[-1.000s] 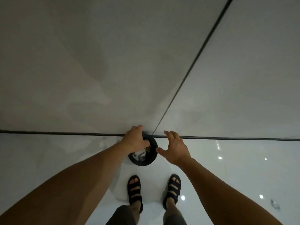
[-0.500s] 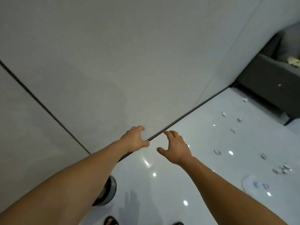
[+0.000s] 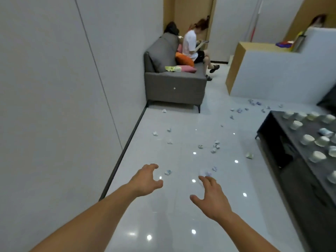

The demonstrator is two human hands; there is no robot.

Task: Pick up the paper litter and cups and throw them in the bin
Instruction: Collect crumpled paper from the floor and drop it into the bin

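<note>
- Left hand (image 3: 145, 180) and right hand (image 3: 212, 199) are hovering empty, fingers loosely curled.
- Crumpled white paper scraps (image 3: 168, 172) are littering the glossy pale floor (image 3: 163, 215); white paper cups (image 3: 307, 139) are sitting on the dark low table (image 3: 281, 125).

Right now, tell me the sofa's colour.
The sofa is dark grey, clearest in the head view.

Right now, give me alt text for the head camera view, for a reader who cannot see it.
Two bare, empty hands, left hand and right hand, reach out over a glossy white floor strewn with crumpled paper scraps. White paper cups dot a dark low table at the right, and a person sits on a grey fabric sofa beyond.
</note>
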